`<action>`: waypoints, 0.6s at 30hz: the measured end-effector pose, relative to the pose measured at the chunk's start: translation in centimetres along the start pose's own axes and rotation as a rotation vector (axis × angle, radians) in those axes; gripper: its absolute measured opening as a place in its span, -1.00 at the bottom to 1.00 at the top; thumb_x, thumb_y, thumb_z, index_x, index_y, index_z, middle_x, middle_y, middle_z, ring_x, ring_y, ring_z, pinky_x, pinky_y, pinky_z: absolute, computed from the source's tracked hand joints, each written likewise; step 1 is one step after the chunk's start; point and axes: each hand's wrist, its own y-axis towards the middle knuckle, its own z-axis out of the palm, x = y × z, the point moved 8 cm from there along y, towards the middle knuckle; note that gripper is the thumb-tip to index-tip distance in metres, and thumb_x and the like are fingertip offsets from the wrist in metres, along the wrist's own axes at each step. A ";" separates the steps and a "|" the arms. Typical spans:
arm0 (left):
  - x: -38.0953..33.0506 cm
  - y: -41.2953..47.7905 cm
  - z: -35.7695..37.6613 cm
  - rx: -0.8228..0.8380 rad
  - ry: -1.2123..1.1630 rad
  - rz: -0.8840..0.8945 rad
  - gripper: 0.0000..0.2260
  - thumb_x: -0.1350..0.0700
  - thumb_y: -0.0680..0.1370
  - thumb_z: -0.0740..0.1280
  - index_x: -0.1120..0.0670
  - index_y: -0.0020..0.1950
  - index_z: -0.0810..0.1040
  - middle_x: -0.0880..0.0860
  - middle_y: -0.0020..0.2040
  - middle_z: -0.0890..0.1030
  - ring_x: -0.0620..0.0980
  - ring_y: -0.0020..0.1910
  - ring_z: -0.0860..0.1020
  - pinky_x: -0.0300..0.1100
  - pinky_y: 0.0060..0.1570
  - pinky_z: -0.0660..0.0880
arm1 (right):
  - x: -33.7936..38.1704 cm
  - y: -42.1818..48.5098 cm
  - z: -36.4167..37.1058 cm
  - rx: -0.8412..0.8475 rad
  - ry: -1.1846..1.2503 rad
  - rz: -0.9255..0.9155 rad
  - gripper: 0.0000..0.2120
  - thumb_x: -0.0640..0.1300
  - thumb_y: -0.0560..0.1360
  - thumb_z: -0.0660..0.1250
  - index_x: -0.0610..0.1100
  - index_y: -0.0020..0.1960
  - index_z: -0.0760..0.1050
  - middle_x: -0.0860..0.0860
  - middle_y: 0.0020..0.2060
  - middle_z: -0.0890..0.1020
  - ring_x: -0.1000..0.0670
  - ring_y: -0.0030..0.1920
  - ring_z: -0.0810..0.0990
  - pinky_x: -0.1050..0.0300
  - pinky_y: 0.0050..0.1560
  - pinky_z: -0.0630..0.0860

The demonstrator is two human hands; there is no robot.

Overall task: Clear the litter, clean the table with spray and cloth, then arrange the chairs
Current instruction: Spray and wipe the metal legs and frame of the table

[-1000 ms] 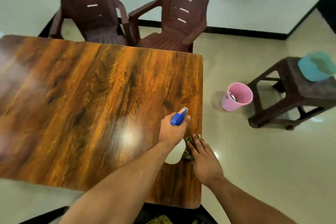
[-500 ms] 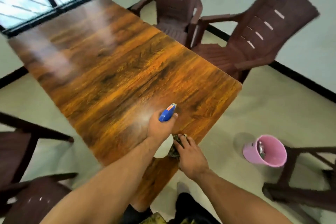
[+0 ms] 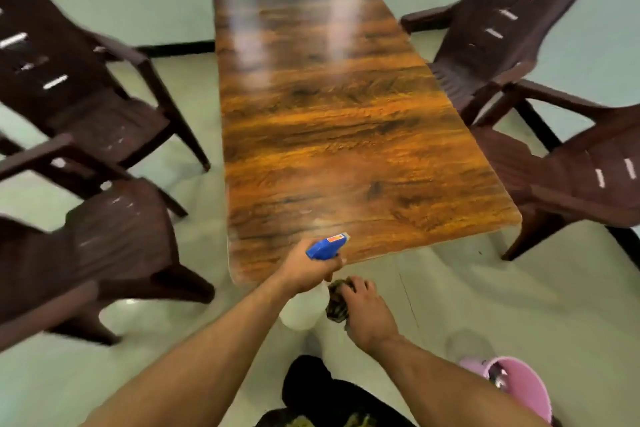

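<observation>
Spray bottle (image 3: 313, 284), blue-nozzled, gripped in the curled fingers of the left hand (image 3: 304, 270) at the wooden table's (image 3: 346, 135) near edge, nozzle toward the tabletop. Right hand (image 3: 367, 312) clutches a dark cloth (image 3: 336, 302) just beside the bottle. Brown plastic chairs (image 3: 104, 121) flank both sides; pink bin (image 3: 519, 388) at lower right.

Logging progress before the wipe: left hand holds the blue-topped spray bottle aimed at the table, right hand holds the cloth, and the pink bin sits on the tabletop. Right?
Not quite. The head view shows the pink bin on the floor, not on the table. The rest holds: left hand grips the spray bottle, right hand holds the cloth.
</observation>
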 end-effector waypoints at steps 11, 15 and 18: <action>12.6 -7.6 5.3 -0.089 -0.116 -0.263 -0.80 0.11 0.44 0.46 0.24 -0.07 0.62 0.04 -0.21 0.57 -0.03 -0.19 0.51 -0.13 -0.07 0.47 | -4.4 1.7 1.6 0.134 -0.194 -0.039 -0.37 -0.13 0.43 0.51 -0.05 0.42 0.33 -0.06 0.34 0.39 -0.15 0.32 0.37 -0.05 0.27 0.49; 17.4 -5.8 6.3 -0.212 -0.160 -0.386 -0.72 0.10 0.38 0.47 0.27 -0.03 0.61 0.07 -0.18 0.58 0.00 -0.16 0.53 -0.11 -0.05 0.48 | -5.5 5.5 3.5 0.210 -0.205 -0.078 -0.24 -0.05 0.35 0.59 -0.04 0.45 0.31 -0.07 0.34 0.39 -0.17 0.32 0.38 -0.07 0.26 0.48; 21.9 -1.4 6.5 -0.272 -0.183 -0.412 -0.87 0.19 0.43 0.44 0.22 -0.07 0.61 0.12 -0.16 0.60 0.03 -0.18 0.56 -0.09 -0.07 0.57 | -7.0 9.6 6.6 0.257 -0.220 -0.097 -0.30 -0.14 0.38 0.55 -0.03 0.44 0.32 -0.06 0.35 0.36 -0.17 0.31 0.37 -0.05 0.23 0.48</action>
